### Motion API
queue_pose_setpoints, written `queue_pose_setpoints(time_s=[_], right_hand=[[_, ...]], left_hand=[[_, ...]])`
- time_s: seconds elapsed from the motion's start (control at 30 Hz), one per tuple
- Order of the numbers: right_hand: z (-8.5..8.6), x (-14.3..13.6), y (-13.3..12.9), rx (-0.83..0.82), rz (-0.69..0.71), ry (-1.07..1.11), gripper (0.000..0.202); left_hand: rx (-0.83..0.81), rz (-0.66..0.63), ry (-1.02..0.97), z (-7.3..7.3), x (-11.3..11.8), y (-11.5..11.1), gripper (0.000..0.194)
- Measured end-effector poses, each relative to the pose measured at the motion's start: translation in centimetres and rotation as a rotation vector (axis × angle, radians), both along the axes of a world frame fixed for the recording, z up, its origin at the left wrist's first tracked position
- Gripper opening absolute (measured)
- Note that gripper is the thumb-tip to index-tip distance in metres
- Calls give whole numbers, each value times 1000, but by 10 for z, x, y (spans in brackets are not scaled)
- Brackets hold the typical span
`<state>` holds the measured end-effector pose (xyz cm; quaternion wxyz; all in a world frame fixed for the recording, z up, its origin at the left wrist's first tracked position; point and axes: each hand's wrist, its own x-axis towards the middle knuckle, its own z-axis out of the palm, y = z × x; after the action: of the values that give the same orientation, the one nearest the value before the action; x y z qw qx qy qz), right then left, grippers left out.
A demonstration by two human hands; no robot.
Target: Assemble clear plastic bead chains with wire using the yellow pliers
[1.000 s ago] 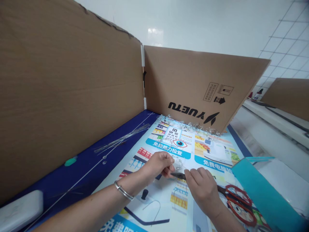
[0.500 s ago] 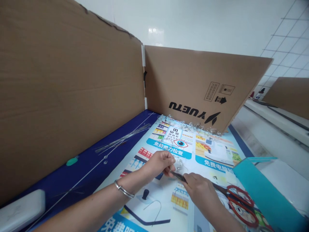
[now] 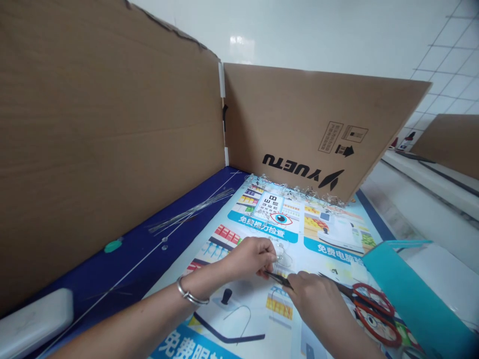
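Note:
My left hand (image 3: 253, 257), with a silver bangle on the wrist, has its fingers pinched around a thin wire strung with clear beads (image 3: 281, 251). The beads and a loose loop of wire stick out to the right of the fingertips. My right hand (image 3: 316, 298) is closed around dark needle-nose pliers (image 3: 280, 279), whose tips reach to the left fingertips. Whether the jaws are shut on the wire is too small to tell. Just right of that hand lie red-handled scissors (image 3: 373, 319). A bent piece of wire (image 3: 247, 319) lies on the printed sheet below the hands.
Cardboard panels stand at the left (image 3: 112, 124) and back (image 3: 299, 119). Along the back one lie several beaded wire pieces (image 3: 299, 192). Straight wires (image 3: 190, 212) and a green lump (image 3: 113, 246) are on the left. A white case (image 3: 41, 319) and a teal folder (image 3: 419, 294) flank the sheet.
The camera view has shifted slightly. My left hand has turned a little, and the plier tips sit slightly lower against its fingers. Both hands keep their hold.

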<state>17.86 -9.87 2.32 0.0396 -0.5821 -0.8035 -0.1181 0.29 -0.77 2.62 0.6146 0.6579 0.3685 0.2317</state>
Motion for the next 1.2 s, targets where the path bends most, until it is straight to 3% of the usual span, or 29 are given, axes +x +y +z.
queue_pose_setpoints(time_s=[0.2,0.5,0.7,0.87,1.2], right_hand=[[-4,10,8,46,-21,58,8],[-19,14,20,354,41,177,16],[-14,13,11,482,148,-5,22],[-8,10,5,573,271,-131,25],[-11,7,6,579,308,-168,24]], left_hand=[[-91,-82,-124,7,-8,9,29],[-190,90,-191,-8,-6,19,33],[-244,108,-192,-9,3,9,33],[-304,115,-209,-18,7,3,31],[-386,102,-285,-23,10,-6,30]])
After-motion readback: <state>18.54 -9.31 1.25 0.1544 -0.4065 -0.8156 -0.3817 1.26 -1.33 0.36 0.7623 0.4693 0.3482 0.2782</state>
